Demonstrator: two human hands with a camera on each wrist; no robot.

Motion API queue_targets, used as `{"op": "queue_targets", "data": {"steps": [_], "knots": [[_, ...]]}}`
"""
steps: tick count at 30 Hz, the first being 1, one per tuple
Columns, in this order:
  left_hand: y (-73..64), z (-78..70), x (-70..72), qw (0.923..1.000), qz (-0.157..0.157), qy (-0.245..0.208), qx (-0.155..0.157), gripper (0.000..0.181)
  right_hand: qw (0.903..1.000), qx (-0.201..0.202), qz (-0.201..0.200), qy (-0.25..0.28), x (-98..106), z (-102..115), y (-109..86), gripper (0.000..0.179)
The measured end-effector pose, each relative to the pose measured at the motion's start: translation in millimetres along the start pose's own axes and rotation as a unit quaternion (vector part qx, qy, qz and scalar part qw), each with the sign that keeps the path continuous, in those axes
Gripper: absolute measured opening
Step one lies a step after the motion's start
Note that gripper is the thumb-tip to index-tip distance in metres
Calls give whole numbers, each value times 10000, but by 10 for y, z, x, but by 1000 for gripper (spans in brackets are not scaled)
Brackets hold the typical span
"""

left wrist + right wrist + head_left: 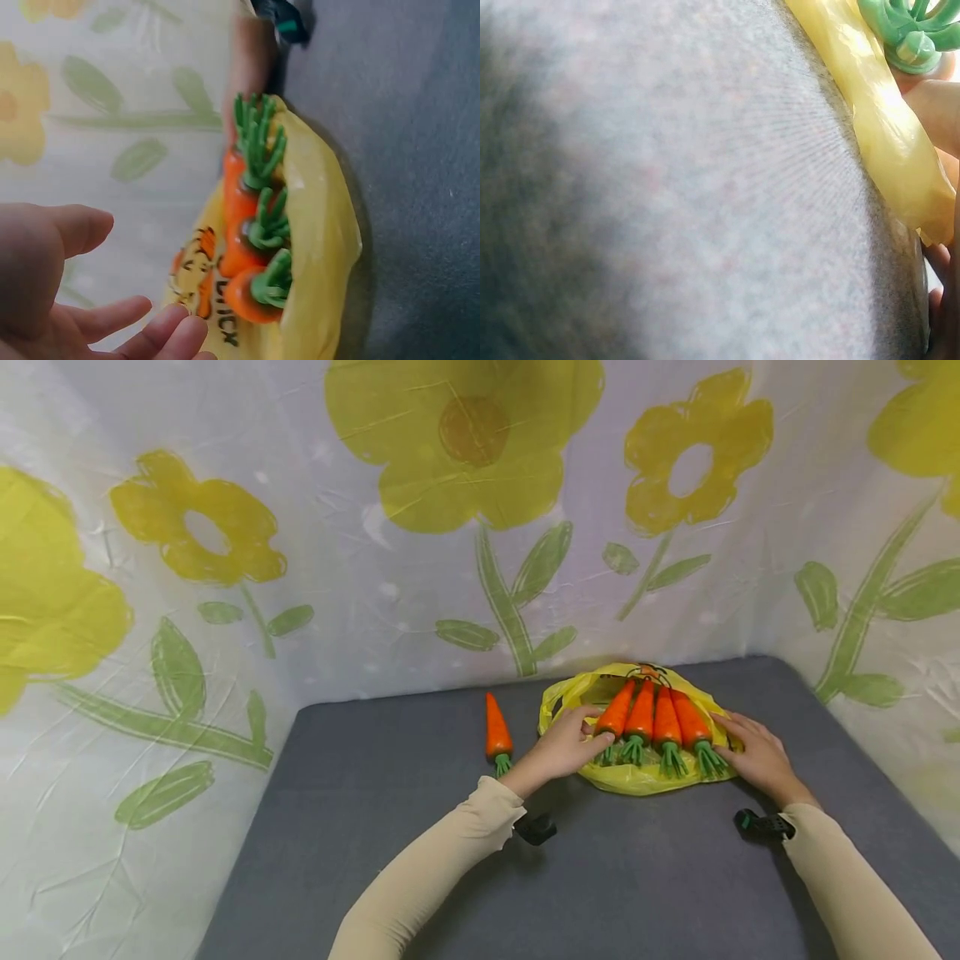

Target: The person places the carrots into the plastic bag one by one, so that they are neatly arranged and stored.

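Note:
Several orange carrots [640,717] with green tops lie side by side in a yellow plastic bag [637,783]. Its mouth is spread round them, and dark print with a cartoon figure [193,274] shows in the left wrist view. My left hand [564,745] is at the bag's left side by the outermost carrot. In the left wrist view, thumb and fingers are spread apart with nothing between them. On the other side, my right hand [757,753] holds the bag's edge, thumb beside a green carrot top [915,37], other fingers partly hidden behind the plastic.
One loose carrot [497,731] lies left of the bag, near my left wrist, its green top partly behind the forearm. The grey table [360,827] reaches back to a hanging cloth [375,610] printed with yellow flowers. Dark devices [761,825] are worn on both wrists.

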State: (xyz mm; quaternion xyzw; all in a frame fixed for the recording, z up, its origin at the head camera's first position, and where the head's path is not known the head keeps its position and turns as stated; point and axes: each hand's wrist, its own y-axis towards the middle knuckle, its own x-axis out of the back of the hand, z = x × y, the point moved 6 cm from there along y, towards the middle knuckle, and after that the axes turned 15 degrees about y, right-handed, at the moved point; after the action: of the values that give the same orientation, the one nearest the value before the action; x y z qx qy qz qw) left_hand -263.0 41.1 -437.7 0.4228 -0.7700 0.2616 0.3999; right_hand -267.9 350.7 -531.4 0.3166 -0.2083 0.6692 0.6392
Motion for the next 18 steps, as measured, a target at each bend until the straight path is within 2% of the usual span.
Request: {"op": "queue_targets", "data": {"steps": [5,10,15,18], "knots": [[-220,-4,130,9994,-271,-175,-144,52,10000,-8,16,-30,-3,-9,-1,61],[-398,67,282,9971,-573,-446,-216,47,10000,-13,9,11,13,-1,-1,61],[-542,213,437,9935,-751,-830,-205,44,10000,8,8,52,20,18,-7,61],[-621,353,518,9925,-887,-840,-73,42,10000,-1,24,65,14,23,-12,61]]}}
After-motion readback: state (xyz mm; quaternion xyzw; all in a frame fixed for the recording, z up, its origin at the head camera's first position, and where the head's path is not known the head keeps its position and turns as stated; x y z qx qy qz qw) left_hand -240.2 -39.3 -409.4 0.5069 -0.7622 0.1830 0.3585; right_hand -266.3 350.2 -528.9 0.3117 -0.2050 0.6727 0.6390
